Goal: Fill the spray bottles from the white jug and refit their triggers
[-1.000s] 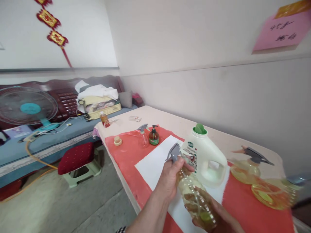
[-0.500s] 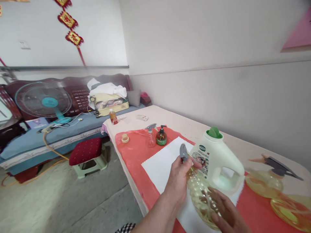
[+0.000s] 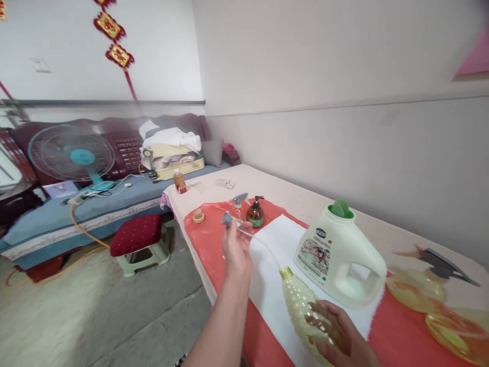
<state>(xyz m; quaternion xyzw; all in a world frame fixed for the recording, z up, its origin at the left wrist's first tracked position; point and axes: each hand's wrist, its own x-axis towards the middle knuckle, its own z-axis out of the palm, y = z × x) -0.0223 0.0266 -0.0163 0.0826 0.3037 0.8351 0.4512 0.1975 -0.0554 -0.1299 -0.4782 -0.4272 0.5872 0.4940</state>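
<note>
My left hand (image 3: 237, 250) is closed around a grey spray trigger head (image 3: 227, 219), whose thin clear tube (image 3: 269, 245) curves down to the mouth of a yellow-tinted bottle. That dimpled, see-through bottle (image 3: 300, 300) is tilted over the white cloth, gripped by my right hand (image 3: 340, 331) around its lower part. Just beyond it stands a pale green jug (image 3: 340, 255) with a handle and a printed label; a green cap or scoop (image 3: 340, 208) sits in its mouth. Behind my left hand are a clear spray bottle (image 3: 239, 210) and a brown pump bottle (image 3: 255, 213).
A white cloth (image 3: 275, 232) lies on a red sheet (image 3: 208, 239) over the table. At right are a yellow spray bottle (image 3: 416, 290) and another yellow container (image 3: 458, 331). A beige cap (image 3: 198, 216) rests at left. A red-topped stool (image 3: 136, 235) stands beside the table.
My left hand has drawn the spray head away from the bottle, up and to the left, baring the bottle's neck and the tube. The right hand still holds the bottle.
</note>
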